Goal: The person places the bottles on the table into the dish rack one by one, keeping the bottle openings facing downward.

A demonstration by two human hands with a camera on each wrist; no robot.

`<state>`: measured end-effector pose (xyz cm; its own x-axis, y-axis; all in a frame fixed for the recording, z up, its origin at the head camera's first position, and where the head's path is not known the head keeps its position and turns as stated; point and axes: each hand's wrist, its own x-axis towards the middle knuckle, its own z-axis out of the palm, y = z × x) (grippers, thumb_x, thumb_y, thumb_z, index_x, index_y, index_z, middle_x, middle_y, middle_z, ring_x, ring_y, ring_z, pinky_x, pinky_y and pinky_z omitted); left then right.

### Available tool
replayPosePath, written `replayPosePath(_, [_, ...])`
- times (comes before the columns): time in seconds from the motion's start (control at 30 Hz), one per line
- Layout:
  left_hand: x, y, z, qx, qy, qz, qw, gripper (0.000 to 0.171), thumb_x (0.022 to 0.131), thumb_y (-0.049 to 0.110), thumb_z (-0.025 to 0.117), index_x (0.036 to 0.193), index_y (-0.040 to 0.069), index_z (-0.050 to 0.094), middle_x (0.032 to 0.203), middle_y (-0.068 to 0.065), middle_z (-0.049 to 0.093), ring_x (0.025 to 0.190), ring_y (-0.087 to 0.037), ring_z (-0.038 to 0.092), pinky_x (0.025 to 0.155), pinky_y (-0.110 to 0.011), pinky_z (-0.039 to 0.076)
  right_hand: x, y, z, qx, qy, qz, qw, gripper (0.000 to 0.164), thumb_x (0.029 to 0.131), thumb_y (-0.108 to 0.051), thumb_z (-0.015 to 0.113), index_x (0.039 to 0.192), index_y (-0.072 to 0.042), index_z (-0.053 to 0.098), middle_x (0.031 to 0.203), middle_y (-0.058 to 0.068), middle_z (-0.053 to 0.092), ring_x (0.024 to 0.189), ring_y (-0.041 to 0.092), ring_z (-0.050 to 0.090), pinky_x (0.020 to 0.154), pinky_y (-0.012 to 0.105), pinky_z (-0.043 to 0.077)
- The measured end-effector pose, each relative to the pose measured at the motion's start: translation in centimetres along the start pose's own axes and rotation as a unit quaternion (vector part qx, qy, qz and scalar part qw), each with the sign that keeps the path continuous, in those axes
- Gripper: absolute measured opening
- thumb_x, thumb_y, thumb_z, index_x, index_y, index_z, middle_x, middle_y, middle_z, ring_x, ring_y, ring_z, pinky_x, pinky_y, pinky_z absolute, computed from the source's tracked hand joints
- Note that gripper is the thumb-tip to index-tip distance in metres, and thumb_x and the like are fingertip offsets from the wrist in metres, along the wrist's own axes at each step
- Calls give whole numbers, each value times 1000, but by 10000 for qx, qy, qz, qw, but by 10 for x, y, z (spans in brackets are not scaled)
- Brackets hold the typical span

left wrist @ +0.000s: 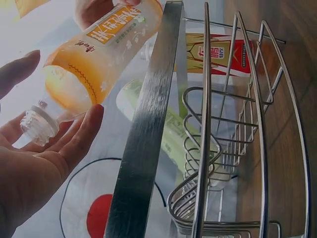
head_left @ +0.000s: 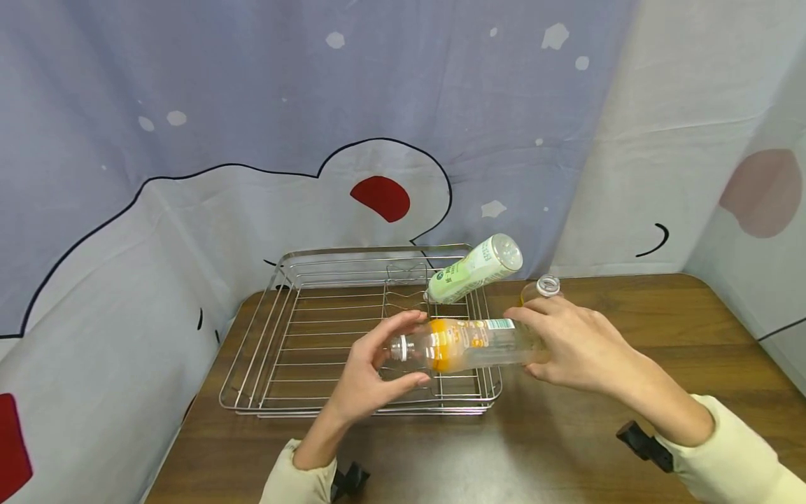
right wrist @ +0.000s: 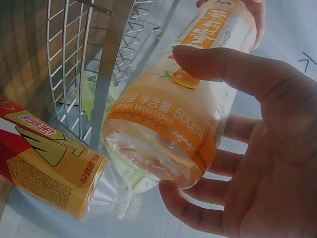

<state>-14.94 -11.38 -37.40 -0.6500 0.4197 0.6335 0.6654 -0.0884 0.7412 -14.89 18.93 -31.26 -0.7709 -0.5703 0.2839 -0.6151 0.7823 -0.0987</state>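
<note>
A clear plastic drink bottle [head_left: 469, 343] with an orange and white label lies sideways in the air over the right front of the wire rack. My right hand [head_left: 579, 341] grips it by the base end, thumb on one side and fingers on the other. At the neck end, my left hand [head_left: 371, 371] has its thumb and fingers spread around the bottle; in the left wrist view fingertips [left wrist: 94, 116] reach the label's edge. The bottle's neck [left wrist: 39, 124] is uncapped and hangs over the left palm. Behind it, a green-labelled bottle [head_left: 475, 269] leans bottom-up in the rack.
The metal wire dish rack [left wrist: 146, 124] stands on a wooden table [head_left: 604, 434] and has wavy wire dividers. Right of it stands an uncapped bottle with a red and gold label [right wrist: 49, 163], partly behind my right hand. A patterned curtain [head_left: 252, 91] hangs behind the table.
</note>
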Motion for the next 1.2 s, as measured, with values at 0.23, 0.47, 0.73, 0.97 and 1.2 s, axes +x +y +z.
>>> replayPosePath(0.23, [-1, -3, 7, 426, 1, 101, 9990, 58, 71, -10, 83, 124, -8, 60, 131, -22, 59, 123, -31, 55, 95, -37, 52, 0, -4, 2, -71, -38, -96, 9999, 67, 57, -21, 89, 120, -13, 67, 110, 6, 66, 94, 28, 64, 64, 45, 56])
replayPosePath(0.47, [-3, -5, 10, 231, 19, 55, 9997, 54, 72, -11, 81, 122, -10, 61, 127, -26, 59, 120, -28, 57, 80, -38, 58, -3, -5, 1, 20, -8, -217, 9998, 68, 59, -21, 89, 123, -13, 65, 114, 6, 66, 101, 28, 63, 71, 48, 56])
replayPosePath(0.73, [-6, -2, 6, -222, 208, -30, 9995, 55, 71, -17, 78, 123, -12, 59, 128, -29, 57, 122, -26, 56, 85, -41, 56, -11, 2, -6, 639, 314, -284, 9971, 77, 66, -31, 90, 134, -16, 58, 127, 5, 61, 114, 29, 59, 83, 54, 54])
replayPosePath(0.97, [-10, -1, 1, -535, 362, -9, 9979, 55, 70, -23, 75, 122, -13, 59, 127, -31, 58, 119, -26, 58, 83, -42, 57, -28, 17, 2, 2114, 770, -53, 9743, 98, 65, -20, 94, 148, -12, 42, 145, 5, 48, 125, 20, 51, 92, 34, 52])
replayPosePath(1.2, [-13, -1, -2, -968, 492, -229, 9938, 51, 74, -17, 76, 122, -16, 58, 127, -28, 59, 118, -27, 59, 89, -42, 54, -40, 25, 28, 4648, 1274, -92, 8761, 103, 64, 19, 83, 151, 1, 31, 150, 18, 39, 136, 18, 42, 98, 20, 46])
